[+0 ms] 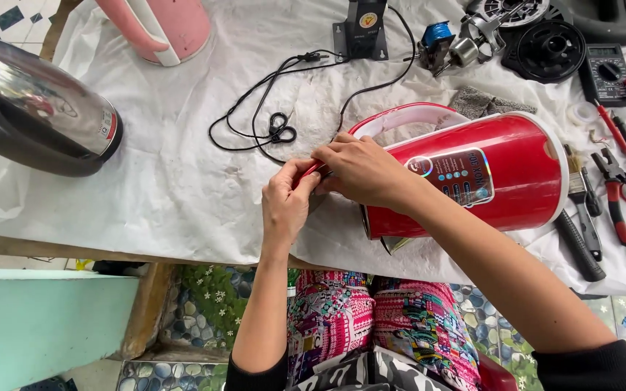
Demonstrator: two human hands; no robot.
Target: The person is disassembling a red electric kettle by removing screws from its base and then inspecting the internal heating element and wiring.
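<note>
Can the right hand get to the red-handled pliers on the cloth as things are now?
Probably yes: the pliers lie uncovered right of the red kettle. But the right hand is busy at the kettle's top and must let go first.

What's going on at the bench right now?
A person sits at a table covered with a white sheet and works on a red electric kettle lying on its side. Both hands meet at the kettle's lid end: the left hand and right hand pinch a small red part there. Pliers, a brush, a meter and a black cable lie around. A steel kettle lies at the left.
</note>
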